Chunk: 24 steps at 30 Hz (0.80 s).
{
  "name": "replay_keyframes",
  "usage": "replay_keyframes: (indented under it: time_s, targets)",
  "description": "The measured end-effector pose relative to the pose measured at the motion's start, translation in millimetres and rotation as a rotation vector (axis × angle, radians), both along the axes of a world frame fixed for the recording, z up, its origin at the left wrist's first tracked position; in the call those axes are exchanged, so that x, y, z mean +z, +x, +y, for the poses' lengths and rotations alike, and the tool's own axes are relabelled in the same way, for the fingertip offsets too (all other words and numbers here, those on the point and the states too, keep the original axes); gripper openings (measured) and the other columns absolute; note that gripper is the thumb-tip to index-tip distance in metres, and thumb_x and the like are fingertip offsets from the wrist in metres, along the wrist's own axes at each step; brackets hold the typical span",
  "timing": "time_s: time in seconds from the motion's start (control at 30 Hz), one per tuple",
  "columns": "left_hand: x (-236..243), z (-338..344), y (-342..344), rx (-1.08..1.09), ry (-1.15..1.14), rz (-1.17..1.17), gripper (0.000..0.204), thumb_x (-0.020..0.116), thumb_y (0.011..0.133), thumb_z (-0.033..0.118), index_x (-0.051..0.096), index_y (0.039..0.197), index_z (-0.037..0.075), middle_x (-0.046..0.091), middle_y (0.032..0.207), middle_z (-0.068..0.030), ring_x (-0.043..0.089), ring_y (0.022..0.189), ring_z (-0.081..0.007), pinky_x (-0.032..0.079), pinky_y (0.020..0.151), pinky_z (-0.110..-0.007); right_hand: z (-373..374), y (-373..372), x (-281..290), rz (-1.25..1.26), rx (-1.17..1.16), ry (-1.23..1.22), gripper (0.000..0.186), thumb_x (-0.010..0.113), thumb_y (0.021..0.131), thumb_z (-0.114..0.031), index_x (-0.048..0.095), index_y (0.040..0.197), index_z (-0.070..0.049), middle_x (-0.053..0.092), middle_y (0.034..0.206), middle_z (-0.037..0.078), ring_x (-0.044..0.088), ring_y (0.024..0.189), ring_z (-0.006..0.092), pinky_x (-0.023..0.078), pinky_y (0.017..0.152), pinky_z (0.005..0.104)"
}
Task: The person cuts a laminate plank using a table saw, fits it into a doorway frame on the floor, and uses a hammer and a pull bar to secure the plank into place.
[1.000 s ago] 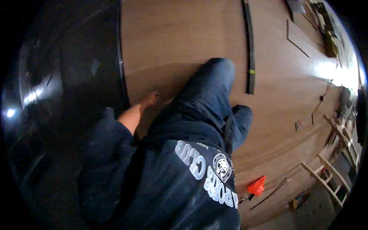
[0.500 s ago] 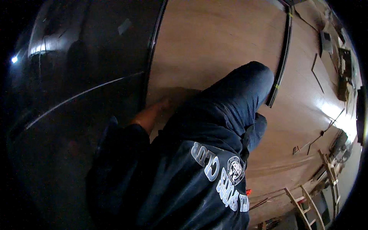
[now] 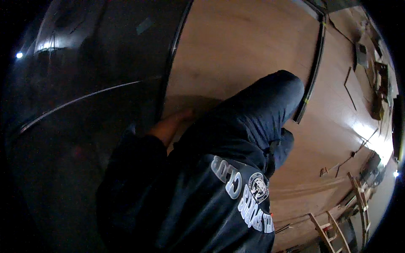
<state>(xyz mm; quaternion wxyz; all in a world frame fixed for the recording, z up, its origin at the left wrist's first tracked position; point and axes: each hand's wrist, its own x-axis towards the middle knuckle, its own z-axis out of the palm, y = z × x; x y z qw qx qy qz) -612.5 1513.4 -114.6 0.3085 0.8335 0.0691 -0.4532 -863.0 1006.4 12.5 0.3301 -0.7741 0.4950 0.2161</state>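
Note:
My left hand (image 3: 185,114) reaches out of a dark sleeve onto the brown wooden panel (image 3: 236,38), just right of the panel's dark edge strip (image 3: 172,59). It is dim and partly beside my leg, so its fingers cannot be made out, nor whether they hold anything. My bent knee (image 3: 282,86) in dark trousers rises over the panel. Against it on the right lies a long black strip (image 3: 313,76) with yellow marks. My right hand is not in view.
A glossy black surface (image 3: 105,118) with a pale curved line fills the left. Wooden ladders (image 3: 331,232) stand at the lower right. Thin rods (image 3: 346,86) lie on the brown surface at right, and boards and boxes (image 3: 379,92) line the far right edge.
The view has shifted slightly, so the panel and strips sit a little further right. My left hand has barely moved on the panel.

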Motion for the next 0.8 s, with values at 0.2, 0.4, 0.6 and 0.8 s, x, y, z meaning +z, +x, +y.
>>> replay_keyframes:
  time_s: [0.2,0.4,0.6,0.8]
  targets:
    - [-13,5,21,-0.06,-0.022,-0.033,0.04,0.062,0.101,0.023,0.064,0.136,0.002,0.066,0.137,-0.0225,0.062,0.128,-0.0351,0.048,0.107,-0.043,11,-36,2,0.035,-0.004,0.018,0.041,0.065,0.097,-0.025,0.064,0.13,-0.001,0.069,0.118,0.03,0.066,0.107,0.0507,0.054,0.09,0.0526]
    - [-3,29,68,-0.132,0.046,-0.036,0.041,0.062,0.101,0.023,0.063,0.136,0.001,0.066,0.137,-0.0223,0.062,0.128,-0.0344,0.048,0.107,-0.043,72,-77,27,0.096,-0.367,0.292,0.042,0.065,0.097,-0.025,0.064,0.13,-0.001,0.069,0.117,0.031,0.066,0.106,0.0509,0.055,0.089,0.0527]
    - [5,2,142,-0.256,0.025,-0.062,0.042,0.062,0.102,0.024,0.063,0.137,0.001,0.066,0.137,-0.0221,0.062,0.128,-0.0337,0.048,0.107,-0.043,114,-104,-3,-0.282,-0.183,-0.024,0.034,0.061,0.097,-0.019,0.062,0.125,0.001,0.071,0.094,0.029,0.069,0.092,0.049,0.055,0.078,0.0549]
    - [33,-53,206,-0.442,0.033,-0.061,0.043,0.061,0.102,0.025,0.063,0.137,0.0,0.066,0.137,-0.0219,0.062,0.128,-0.033,0.048,0.108,-0.043,163,-134,-30,0.036,-0.415,0.155,0.034,0.057,0.1,-0.024,0.068,0.121,0.0,0.072,0.115,0.025,0.064,0.111,0.0469,0.052,0.095,0.0528]
